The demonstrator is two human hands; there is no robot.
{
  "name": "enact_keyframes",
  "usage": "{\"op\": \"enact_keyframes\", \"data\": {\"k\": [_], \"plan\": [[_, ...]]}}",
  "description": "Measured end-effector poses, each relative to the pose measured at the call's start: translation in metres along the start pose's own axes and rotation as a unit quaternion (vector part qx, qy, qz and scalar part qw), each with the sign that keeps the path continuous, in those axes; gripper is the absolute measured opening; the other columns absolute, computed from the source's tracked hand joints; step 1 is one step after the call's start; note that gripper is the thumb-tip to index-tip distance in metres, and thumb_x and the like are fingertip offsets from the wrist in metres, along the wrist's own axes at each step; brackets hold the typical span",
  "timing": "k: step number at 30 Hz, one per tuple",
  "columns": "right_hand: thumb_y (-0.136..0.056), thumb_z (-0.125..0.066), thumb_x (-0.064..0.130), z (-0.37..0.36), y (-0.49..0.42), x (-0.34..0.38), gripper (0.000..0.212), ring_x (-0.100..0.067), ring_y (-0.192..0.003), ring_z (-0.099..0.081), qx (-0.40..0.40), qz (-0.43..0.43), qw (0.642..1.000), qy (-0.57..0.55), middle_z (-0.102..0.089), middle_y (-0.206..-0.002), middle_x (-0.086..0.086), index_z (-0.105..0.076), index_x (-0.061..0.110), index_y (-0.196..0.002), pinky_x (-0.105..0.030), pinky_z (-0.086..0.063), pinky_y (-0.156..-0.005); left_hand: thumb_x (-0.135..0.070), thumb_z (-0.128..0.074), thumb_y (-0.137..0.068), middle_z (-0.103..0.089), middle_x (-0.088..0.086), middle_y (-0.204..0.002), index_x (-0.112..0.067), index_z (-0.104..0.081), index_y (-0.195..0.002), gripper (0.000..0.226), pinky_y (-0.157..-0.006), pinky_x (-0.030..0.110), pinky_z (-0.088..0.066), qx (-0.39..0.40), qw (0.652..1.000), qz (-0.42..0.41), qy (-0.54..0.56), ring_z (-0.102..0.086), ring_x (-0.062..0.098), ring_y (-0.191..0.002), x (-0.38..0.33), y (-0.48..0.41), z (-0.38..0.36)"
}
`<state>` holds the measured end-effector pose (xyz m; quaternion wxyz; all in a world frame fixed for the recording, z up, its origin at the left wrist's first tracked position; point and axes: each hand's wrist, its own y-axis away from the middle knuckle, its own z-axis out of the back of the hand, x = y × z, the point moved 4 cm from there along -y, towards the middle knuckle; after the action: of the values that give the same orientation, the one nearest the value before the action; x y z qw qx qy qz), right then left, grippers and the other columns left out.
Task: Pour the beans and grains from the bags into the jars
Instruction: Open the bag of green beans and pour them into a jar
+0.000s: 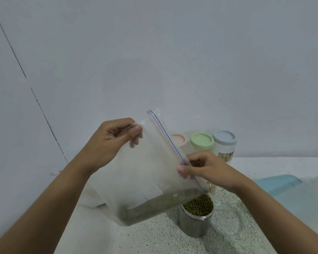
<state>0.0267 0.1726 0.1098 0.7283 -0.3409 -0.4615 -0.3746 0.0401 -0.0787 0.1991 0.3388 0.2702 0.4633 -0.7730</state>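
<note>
Left hand (pixel 108 142), right hand (pixel 207 169), bag (pixel 151 171) tipped toward jar (pixel 196 223)

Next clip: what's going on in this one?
A person is tipping a clear zip bag of green beans over an open jar on the speckled counter. The left hand pinches the bag's raised corner. The right hand pinches the zip edge just above the jar's mouth. The jar is nearly full, and some beans remain in the bag. A clear lid lies beside it, and three lidded jars stand by the wall.
</note>
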Motion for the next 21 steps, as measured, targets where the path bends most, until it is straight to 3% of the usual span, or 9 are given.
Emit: {"op": "enact_keyframes", "data": {"k": [2,6,9,11,13,18,21], "plan": [[-0.094,-0.073,0.021,0.001,0.006,-0.014,0.041,-0.018,-0.074,-0.060,0.019,-0.018,1.000,0.002,-0.066,-0.076,-0.011,-0.063,-0.018,-0.087,-0.022,-0.049,-0.072,-0.019,-0.055,-0.100,-0.062,0.003,-0.070,-0.009,-0.068,-0.082,0.024,-0.075,0.019,-0.046,-0.004,1.000,0.008,-0.005,-0.057,0.016,-0.068,0.001,0.004,0.000],[-0.094,-0.074,0.028,0.003,0.016,-0.027,0.045,-0.014,-0.065,-0.043,0.039,-0.028,0.998,0.048,-0.045,-0.066,-0.005,-0.060,-0.011,-0.076,-0.020,-0.035,-0.064,-0.023,-0.055,-0.099,-0.062,0.001,-0.069,-0.007,-0.067,-0.082,0.027,-0.075,0.016,-0.044,-0.027,0.999,0.023,-0.018,-0.056,0.015,-0.068,0.002,0.012,0.006],[-0.093,-0.074,0.030,0.004,0.021,-0.033,0.030,-0.030,-0.069,-0.053,0.048,-0.035,0.996,0.062,-0.058,-0.072,-0.016,-0.071,0.003,-0.080,-0.035,-0.047,-0.066,-0.022,-0.054,-0.099,-0.062,-0.002,-0.066,-0.004,-0.066,-0.082,0.028,-0.072,0.009,-0.042,-0.062,0.998,0.028,-0.016,-0.055,0.009,-0.067,-0.001,0.017,0.013],[-0.093,-0.074,0.026,0.005,0.023,-0.037,0.017,-0.039,-0.088,-0.066,0.046,-0.053,0.997,0.039,-0.069,-0.090,-0.019,-0.078,0.010,-0.089,-0.042,-0.060,-0.077,-0.020,-0.054,-0.099,-0.061,-0.002,-0.065,-0.001,-0.065,-0.081,0.028,-0.071,0.008,-0.042,-0.084,0.996,0.030,-0.011,-0.054,0.007,-0.066,0.000,0.022,0.019],[-0.093,-0.074,0.023,0.005,0.023,-0.037,0.011,-0.037,-0.093,-0.068,0.044,-0.055,0.997,0.033,-0.073,-0.096,-0.015,-0.080,0.015,-0.093,-0.042,-0.062,-0.080,-0.020,-0.054,-0.100,-0.061,0.001,-0.067,-0.002,-0.065,-0.082,0.028,-0.072,0.009,-0.043,-0.109,0.993,0.038,-0.009,-0.055,0.009,-0.067,0.006,0.028,0.026],[-0.092,-0.073,0.022,0.005,0.016,-0.018,0.010,-0.023,-0.081,-0.070,0.006,-0.008,0.998,0.062,-0.076,-0.086,-0.004,-0.080,0.015,-0.091,-0.034,-0.057,-0.075,-0.028,-0.055,-0.099,-0.060,0.008,-0.075,-0.010,-0.067,-0.082,0.028,-0.072,0.017,-0.047,-0.187,0.979,0.073,0.046,-0.056,0.016,-0.071,0.033,0.053,0.044],[-0.092,-0.074,0.023,0.008,0.008,0.004,0.007,-0.020,-0.081,-0.067,-0.005,0.031,0.993,0.113,-0.075,-0.085,0.003,-0.080,0.021,-0.088,-0.035,-0.053,-0.076,-0.031,-0.056,-0.096,-0.059,0.004,-0.078,-0.016,-0.069,-0.080,0.025,-0.070,0.019,-0.048,-0.229,0.960,0.101,0.127,-0.055,0.016,-0.073,0.052,0.072,0.052]]}}
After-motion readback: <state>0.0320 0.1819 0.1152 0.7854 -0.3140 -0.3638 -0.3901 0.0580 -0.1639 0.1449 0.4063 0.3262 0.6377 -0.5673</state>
